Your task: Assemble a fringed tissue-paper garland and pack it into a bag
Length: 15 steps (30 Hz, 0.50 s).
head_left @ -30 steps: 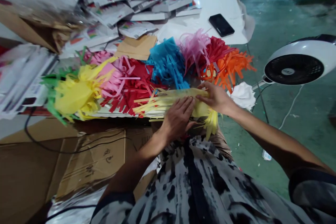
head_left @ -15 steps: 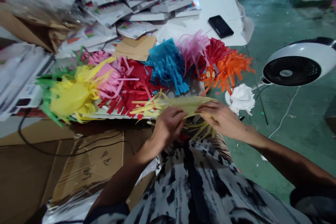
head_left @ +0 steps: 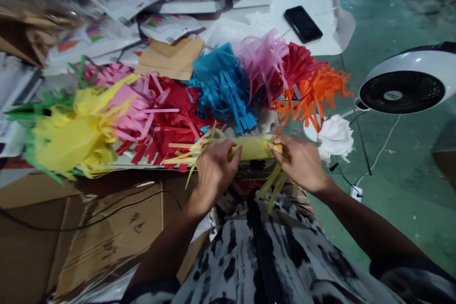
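Between my two hands a fringed piece of yellow tissue paper (head_left: 254, 148) is stretched sideways at the front edge of the table. My left hand (head_left: 216, 164) pinches its left end, and pale strips stick out to the left past the fingers. The right end is pinched in my right hand (head_left: 301, 160), with loose strips hanging below it. Just beyond lie fringed tissue bunches: blue (head_left: 223, 85), red (head_left: 178, 109), pink (head_left: 265, 59) and orange (head_left: 317, 90). A yellow bunch (head_left: 71, 128) rests over green strips (head_left: 42, 104) on the left.
White printed packets (head_left: 117, 0) are piled at the back, near a tan paper piece (head_left: 169, 58). A black phone (head_left: 302, 23) lies on the white table cover (head_left: 331, 33). To the right stands a fan (head_left: 402, 91) beside crumpled white material (head_left: 335, 137). Cardboard (head_left: 124, 228) lies lower left.
The yellow tissue paper looks narrower and more rolled between my hands, which have moved slightly apart. My head view has shifted, so the table things appear lower and the left-hand ones further left.
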Available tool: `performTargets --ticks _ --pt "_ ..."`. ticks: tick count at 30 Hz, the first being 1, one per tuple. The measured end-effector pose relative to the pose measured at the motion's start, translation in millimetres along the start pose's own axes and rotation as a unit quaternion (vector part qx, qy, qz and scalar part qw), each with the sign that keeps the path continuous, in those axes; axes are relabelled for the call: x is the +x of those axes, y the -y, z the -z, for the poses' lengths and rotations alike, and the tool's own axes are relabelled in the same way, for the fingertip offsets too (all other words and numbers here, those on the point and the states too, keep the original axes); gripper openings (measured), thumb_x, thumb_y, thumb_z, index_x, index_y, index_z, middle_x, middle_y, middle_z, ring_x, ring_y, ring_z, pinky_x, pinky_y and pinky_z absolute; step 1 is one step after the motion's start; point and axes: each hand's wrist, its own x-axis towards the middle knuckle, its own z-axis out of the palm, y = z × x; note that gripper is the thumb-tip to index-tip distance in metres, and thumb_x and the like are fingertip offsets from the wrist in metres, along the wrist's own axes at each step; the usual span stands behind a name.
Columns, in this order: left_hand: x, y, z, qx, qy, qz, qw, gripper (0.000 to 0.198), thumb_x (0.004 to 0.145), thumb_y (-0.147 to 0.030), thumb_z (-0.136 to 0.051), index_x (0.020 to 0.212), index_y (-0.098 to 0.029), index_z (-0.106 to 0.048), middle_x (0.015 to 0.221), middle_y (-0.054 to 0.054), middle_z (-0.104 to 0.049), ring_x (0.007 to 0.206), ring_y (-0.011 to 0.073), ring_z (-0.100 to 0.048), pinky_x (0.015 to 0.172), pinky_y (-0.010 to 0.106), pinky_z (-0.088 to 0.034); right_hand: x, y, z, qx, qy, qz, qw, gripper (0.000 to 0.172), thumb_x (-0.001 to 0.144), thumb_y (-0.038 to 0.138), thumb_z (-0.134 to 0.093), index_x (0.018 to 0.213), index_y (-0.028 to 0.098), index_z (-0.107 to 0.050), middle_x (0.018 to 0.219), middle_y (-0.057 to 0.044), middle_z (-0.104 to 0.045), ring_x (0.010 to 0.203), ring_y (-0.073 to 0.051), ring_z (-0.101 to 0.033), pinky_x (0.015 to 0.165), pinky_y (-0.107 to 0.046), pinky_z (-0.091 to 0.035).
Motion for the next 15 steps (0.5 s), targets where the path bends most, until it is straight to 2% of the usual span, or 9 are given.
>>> performTargets --ticks 6,11,13,15 --pt "1 1 -2.2 0.037 -0.03 -0.046 0.998 0.017 0.097 -0.032 -0.066 0.085 -0.02 -0.068 0.075 0.002 -0.068 0.074 0.0193 -0.06 0.067 0.031 -0.037 10 3 1 -0.055 0.038 -0.041 0.997 0.032 0.102 0.045 -0.052 0.1 0.019 -0.072 0.087 -0.01 -0.077 0.076 -0.027 -0.07 0.061 -0.034 -0.035" --pt "1 3 -8.4 0.057 -0.054 -0.074 0.994 0.018 0.099 -0.032 -0.064 0.086 -0.02 -0.068 0.076 0.003 -0.068 0.078 0.0205 -0.062 0.071 0.032 -0.043 14 6 5 -0.073 0.064 -0.059 0.993 0.033 0.103 0.044 -0.05 0.104 0.018 -0.071 0.088 -0.011 -0.078 0.076 -0.027 -0.071 0.06 -0.034 -0.033" --pt "2 4 -9.8 0.06 -0.064 -0.08 0.993 0.017 0.1 -0.034 -0.064 0.099 -0.018 -0.071 0.085 0.006 -0.071 0.085 0.0223 -0.065 0.077 0.033 -0.047 15 6 6 -0.085 0.074 -0.063 0.992 0.033 0.102 0.044 -0.05 0.105 0.018 -0.071 0.089 -0.011 -0.079 0.076 -0.027 -0.071 0.059 -0.034 -0.032" --pt "3 6 -9.6 0.064 -0.089 -0.098 0.989 0.027 0.099 -0.033 -0.065 0.12 -0.016 -0.069 0.103 0.011 -0.073 0.099 0.0253 -0.066 0.087 0.037 -0.05 15 6 6 -0.092 0.08 -0.066 0.99 0.034 0.102 0.045 -0.051 0.105 0.018 -0.071 0.088 -0.011 -0.078 0.075 -0.027 -0.07 0.059 -0.034 -0.032"
